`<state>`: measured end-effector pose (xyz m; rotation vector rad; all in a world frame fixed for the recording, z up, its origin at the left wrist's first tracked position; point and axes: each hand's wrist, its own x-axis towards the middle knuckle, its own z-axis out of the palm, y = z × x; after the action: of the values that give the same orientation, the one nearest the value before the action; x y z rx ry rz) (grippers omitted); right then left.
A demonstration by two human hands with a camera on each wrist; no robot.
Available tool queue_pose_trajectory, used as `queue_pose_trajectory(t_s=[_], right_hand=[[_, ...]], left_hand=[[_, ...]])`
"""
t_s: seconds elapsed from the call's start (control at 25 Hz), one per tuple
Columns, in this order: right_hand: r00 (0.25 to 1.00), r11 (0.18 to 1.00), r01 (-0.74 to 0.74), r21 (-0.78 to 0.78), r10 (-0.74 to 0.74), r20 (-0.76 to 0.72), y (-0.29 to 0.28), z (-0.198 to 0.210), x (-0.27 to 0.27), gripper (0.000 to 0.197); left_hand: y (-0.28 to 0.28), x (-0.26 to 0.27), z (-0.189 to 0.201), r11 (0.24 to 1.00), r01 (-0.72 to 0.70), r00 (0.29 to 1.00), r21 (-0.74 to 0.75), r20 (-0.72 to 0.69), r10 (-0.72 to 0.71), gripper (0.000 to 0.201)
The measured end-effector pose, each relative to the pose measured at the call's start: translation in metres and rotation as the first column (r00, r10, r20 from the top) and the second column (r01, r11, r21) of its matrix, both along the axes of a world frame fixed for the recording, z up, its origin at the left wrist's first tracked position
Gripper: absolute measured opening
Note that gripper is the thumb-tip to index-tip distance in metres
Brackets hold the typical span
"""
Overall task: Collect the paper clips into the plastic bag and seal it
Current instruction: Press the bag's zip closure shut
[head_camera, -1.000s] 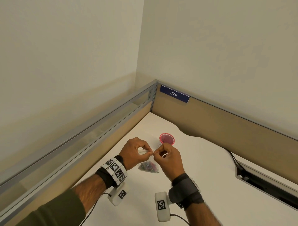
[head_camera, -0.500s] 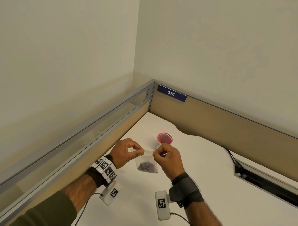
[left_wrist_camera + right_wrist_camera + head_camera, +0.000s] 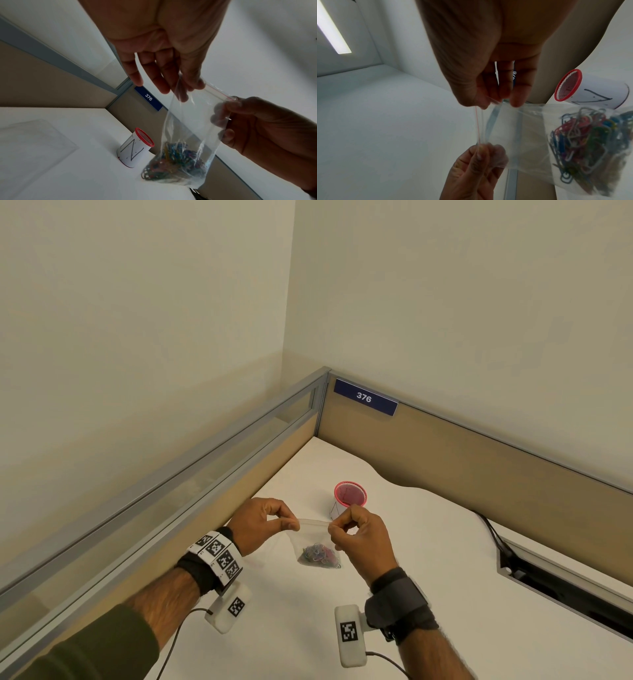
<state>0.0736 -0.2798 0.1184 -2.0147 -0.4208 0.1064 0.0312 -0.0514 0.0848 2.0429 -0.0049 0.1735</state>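
Plastic bag (image 3: 313, 537) top corners hidden under pinching fingertips (image 3: 294, 524).

The head view is evenly and softly lit, sharp, with wide-angle bending at the edges. Both wrist views are dimmer and strongly distorted, palms close to the lens smeared and dark. A ceiling light strip (image 3: 333, 27) glows in the right wrist view's upper left.

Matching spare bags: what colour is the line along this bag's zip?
Red, a thin line along the bag's zip; right wrist view shows it best.
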Motion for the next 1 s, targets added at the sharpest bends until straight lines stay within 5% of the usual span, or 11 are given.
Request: queue_pose_trajectory(t_s=[0.24,0.72,0.84,1.0], right_hand=[[0.992,0.986,-0.04,0.163,0.058,-0.111,0.003,0.0,0.0,0.002],[0.995,0.989,-0.022,0.147,0.036,-0.093,0.009,-0.007,0.004,0.005],[0.992,0.976,-0.004,0.217,0.03,-0.119,0.009,-0.006,0.005,0.005],[0.99,0.965,-0.033,0.261,0.067,-0.122,0.01,-0.002,0.002,0.003]], left_hand=[[0.004,0.0,-0.006,0.999,-0.023,1.0,-0.025,-0.02,0.022,0.005],[0.002,-0.001,-0.025,0.997,-0.056,0.998,-0.048,-0.006,0.056,0.018],[-0.004,0.0,-0.036,0.966,-0.122,0.968,-0.228,-0.244,0.065,0.032],[-0.028,0.005,-0.031,0.854,-0.185,0.771,-0.487,-0.61,-0.181,0.076]])
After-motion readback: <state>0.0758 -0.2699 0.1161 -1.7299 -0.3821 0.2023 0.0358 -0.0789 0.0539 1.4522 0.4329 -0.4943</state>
